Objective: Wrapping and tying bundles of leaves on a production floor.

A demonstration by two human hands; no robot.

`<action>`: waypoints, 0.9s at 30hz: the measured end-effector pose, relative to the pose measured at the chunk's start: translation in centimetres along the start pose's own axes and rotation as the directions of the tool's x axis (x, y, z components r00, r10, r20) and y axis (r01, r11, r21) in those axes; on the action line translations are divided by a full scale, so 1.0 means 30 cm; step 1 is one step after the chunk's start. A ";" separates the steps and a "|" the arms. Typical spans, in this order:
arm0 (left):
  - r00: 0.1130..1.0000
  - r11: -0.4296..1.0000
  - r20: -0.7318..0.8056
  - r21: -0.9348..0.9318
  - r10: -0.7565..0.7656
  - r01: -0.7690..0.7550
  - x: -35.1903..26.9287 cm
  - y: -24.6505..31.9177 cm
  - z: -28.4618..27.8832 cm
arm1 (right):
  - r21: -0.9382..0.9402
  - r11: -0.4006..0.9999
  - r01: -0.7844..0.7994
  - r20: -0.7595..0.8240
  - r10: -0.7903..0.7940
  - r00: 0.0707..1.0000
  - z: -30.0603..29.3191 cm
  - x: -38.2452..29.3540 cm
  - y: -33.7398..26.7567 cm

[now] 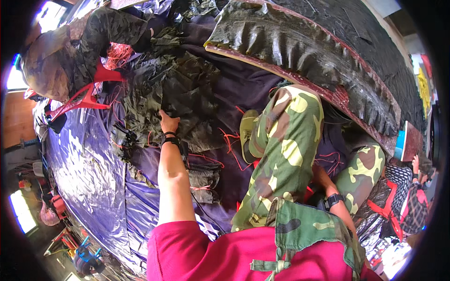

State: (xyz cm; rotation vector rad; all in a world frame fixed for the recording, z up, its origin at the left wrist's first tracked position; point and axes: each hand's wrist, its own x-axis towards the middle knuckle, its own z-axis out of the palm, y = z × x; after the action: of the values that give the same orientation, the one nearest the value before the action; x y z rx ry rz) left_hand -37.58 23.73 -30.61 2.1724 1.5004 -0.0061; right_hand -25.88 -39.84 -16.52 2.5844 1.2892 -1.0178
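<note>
My left hand [169, 123], with dark bands at the wrist, reaches over a pile of dark, wrinkled leafy sheets [190, 95] that look like dried kelp. Its index finger points away from me and the thumb sticks out to the side; the other fingers are hidden, so a grip on a sheet cannot be made out. My right hand [320, 179] is low between my camouflage-clad legs, a dark watch at its wrist and its fingers hidden behind my knee. Nearer me lies a folded dark bundle [204, 182] tied with red string. Loose red strings [230, 140] lie beside the pile.
A long board [260, 65] bearing a dark rippled sheet [291, 49] slants across the upper right. At upper left, a person in camouflage [52, 66] bends over beside a red plastic stool [88, 93] and red string [119, 54]. Shiny plastic sheeting [84, 158] covers the left floor. Another person [416, 207] is far right.
</note>
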 end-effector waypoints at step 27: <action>0.928 0.971 -0.367 -0.189 0.070 -0.148 -0.031 -0.017 0.275 | 0.579 0.815 -0.028 -0.172 0.156 0.973 0.106 0.020 0.021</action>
State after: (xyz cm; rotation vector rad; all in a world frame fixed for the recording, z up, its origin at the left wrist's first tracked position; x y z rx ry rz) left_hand -36.17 19.78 -37.81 2.1554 1.4825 0.5942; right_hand -26.85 -40.95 -19.47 3.2461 0.9812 -1.3099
